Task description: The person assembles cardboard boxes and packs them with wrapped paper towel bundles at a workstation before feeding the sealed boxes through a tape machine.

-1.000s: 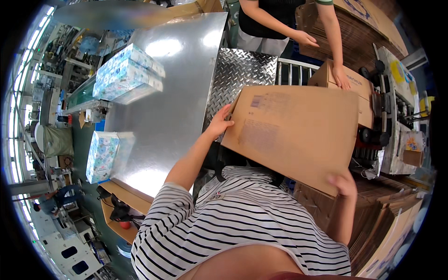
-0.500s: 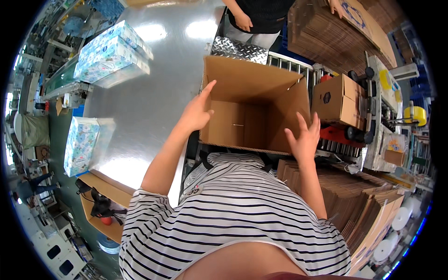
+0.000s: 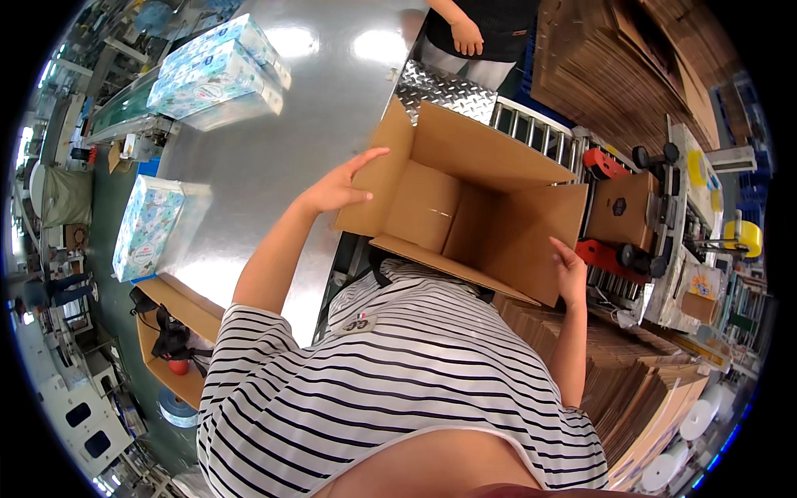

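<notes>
An open brown cardboard carton [image 3: 427,199] sits in front of me with its top flaps raised or spread and its inside bare. My left hand [image 3: 336,189] is beside the carton's left flap [image 3: 371,202], thumb and index finger stretched apart; whether it touches the flap I cannot tell. My right hand [image 3: 571,275] is at the carton's right flap [image 3: 535,228], fingers loosely extended and wrapped round nothing. The near flap [image 3: 457,267] leans out toward my striped shirt.
On the metal table [image 3: 274,158] stand wrapped blue-and-white packs [image 3: 212,79] and another pack [image 3: 149,228]. A roller conveyor [image 3: 531,129] leads right to a closed carton [image 3: 623,207] in a taping machine. Flat cartons [image 3: 639,382] are stacked near right. A co-worker's hand [image 3: 466,37] is beyond.
The carton's left flap now spreads out to the left, and the near flap leans toward me. My right hand has lowered beside the right flap. The closed carton sits deeper in the taping machine.
</notes>
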The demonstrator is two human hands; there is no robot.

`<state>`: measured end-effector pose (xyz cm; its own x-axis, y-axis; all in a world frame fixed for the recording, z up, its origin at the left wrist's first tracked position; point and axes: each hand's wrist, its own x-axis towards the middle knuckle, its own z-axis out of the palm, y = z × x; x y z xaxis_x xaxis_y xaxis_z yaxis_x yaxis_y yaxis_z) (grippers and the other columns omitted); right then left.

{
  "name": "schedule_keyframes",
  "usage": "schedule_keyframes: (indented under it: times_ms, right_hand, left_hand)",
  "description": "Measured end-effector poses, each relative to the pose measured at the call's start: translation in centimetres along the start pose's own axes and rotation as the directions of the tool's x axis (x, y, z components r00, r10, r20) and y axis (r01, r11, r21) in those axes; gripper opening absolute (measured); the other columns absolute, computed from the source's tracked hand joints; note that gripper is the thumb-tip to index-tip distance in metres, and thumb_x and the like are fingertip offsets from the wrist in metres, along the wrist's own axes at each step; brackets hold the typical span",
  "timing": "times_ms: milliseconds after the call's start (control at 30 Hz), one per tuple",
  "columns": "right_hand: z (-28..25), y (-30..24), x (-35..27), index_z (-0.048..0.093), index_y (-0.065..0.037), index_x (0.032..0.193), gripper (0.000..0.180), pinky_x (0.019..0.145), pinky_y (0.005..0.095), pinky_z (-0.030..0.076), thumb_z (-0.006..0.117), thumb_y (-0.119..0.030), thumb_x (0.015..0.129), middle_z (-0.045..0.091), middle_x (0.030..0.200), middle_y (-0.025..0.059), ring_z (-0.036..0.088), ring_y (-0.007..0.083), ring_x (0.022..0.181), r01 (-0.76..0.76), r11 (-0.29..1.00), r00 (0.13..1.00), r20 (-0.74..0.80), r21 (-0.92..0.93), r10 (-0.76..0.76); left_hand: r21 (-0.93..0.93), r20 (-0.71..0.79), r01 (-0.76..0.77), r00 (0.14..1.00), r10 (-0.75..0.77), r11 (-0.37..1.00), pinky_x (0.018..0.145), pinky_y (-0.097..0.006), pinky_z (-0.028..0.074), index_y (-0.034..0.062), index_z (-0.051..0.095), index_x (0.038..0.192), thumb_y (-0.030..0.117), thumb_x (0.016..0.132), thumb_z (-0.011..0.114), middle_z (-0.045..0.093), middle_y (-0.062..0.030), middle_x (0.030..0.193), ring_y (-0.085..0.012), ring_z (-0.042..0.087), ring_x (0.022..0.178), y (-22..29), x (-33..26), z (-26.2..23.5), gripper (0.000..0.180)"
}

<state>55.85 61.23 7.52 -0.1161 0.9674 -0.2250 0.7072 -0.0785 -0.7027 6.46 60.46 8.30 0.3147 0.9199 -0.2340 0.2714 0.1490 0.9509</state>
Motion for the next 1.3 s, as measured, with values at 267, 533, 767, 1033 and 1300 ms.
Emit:
schedule_keyframes:
  times_ms: [267,533,767,1033,1300]
  right_hand:
    - [-2.9,4.5,0.2,0.06,-0.004,0.12,0.035,0.094,0.0261,0.041,0.052,0.004,0.087,0.065,0.116,0.0101,0.058,0.0139,0.11,-0.046,0.999,0.998,0.037,0.029,0.045]
    - [-2.9,1.1,-0.3,0.063,-0.009,0.115,0.033,0.079,0.0293,0.048,0.053,0.001,0.085,0.067,0.094,0.0163,0.065,0.0169,0.089,0.043,0.989,0.998,-0.031,-0.138,-0.048]
    - [0.5,-2.9,-2.1,0.07,-0.013,0.1,0.023,0.064,0.0364,0.049,0.055,-0.004,0.085,0.064,0.079,0.0202,0.065,0.0312,0.069,-0.004,0.941,0.993,-0.112,-0.338,-0.036]
    - [-0.7,-1.2,-1.4,0.069,-0.011,0.101,0.025,0.066,0.0323,0.05,0.055,0.0,0.083,0.066,0.086,0.0176,0.066,0.0256,0.071,0.03,0.987,0.988,-0.144,-0.157,-0.053]
    - [0.8,-5.1,-1.1,0.069,-0.013,0.101,0.03,0.067,0.0398,0.05,0.052,-0.002,0.078,0.065,0.081,0.019,0.064,0.0328,0.072,0.115,0.979,0.99,-0.067,-0.166,-0.128]
  left_hand:
    - [0.131,-0.144,0.009,0.989,0.01,0.991,0.106,-0.039,0.034,0.02,0.024,0.147,0.003,0.081,0.06,0.036,-0.0153,0.144,-0.0316,0.041,0.129,-9.1,0.9,3.2,0.077]
    - [0.636,-0.417,0.567,0.823,-0.385,0.524,0.098,-0.041,0.043,0.0148,0.037,0.141,0.01,0.085,0.053,0.042,-0.0291,0.131,-0.0392,0.047,0.121,-8.3,5.3,8.8,0.058]
    - [0.74,-0.182,0.449,0.85,-0.494,0.5,0.093,-0.04,0.045,-0.0099,0.057,0.104,0.024,0.077,0.063,0.045,-0.0295,0.129,-0.0377,0.047,0.12,-4.5,8.6,5.7,0.044]
    - [0.714,-0.272,0.419,0.904,-0.329,0.561,0.102,-0.042,0.038,-0.0164,0.037,0.127,0.053,0.067,0.074,0.037,-0.0348,0.133,-0.043,0.041,0.124,-8.5,7.8,8.4,0.098]
    - [0.36,-0.142,0.248,0.967,-0.21,0.899,0.086,-0.038,0.049,-0.0009,0.058,0.118,0.039,0.079,0.069,0.066,-0.0188,0.102,-0.0311,0.064,0.096,-4.4,2.8,4.7,0.057]
